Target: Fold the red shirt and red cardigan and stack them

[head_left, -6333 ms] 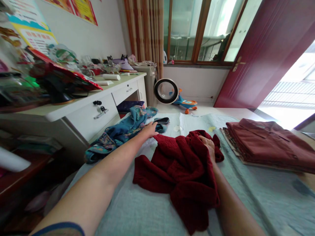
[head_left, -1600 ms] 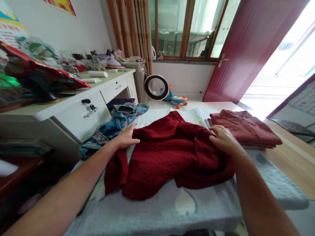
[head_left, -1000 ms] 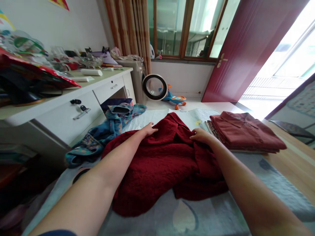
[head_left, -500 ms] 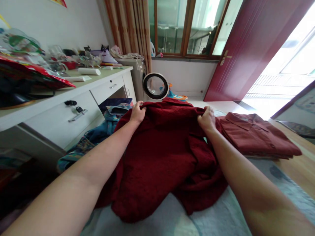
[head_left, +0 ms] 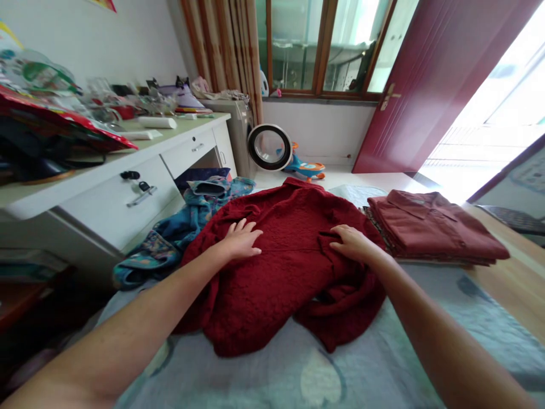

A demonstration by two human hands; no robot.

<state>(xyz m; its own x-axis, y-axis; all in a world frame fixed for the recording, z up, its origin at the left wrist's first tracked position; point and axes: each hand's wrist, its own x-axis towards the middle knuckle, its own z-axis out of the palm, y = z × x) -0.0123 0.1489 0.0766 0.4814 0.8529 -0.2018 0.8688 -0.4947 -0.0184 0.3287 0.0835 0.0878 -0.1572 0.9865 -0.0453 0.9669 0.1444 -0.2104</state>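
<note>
A dark red shirt (head_left: 272, 272) lies spread on the blue-grey patterned cloth (head_left: 272, 378), its collar at the far end and its lower edge uneven and rumpled. My left hand (head_left: 242, 240) rests on the upper left of the shirt, fingers spread. On the upper right, by a fold, my right hand (head_left: 349, 243) lies with its fingers stretched out over the fabric. Neither hand grips the cloth. Beside the shirt on the right is a stack of folded clothes, topped by a rust-red folded shirt (head_left: 438, 224).
Blue patterned clothing (head_left: 183, 227) lies crumpled at the left, against a white desk (head_left: 96, 210) with drawers. Farther back stands a washing machine with its round door (head_left: 269, 147) swung open. A blue and orange toy (head_left: 304, 167) is near the wall. The red door (head_left: 395, 85) stands ajar.
Both hands have let go of the shirt's shoulder area and come down nearer to me, onto the fabric. The raised shirt now lies flatter, with its collar showing.
</note>
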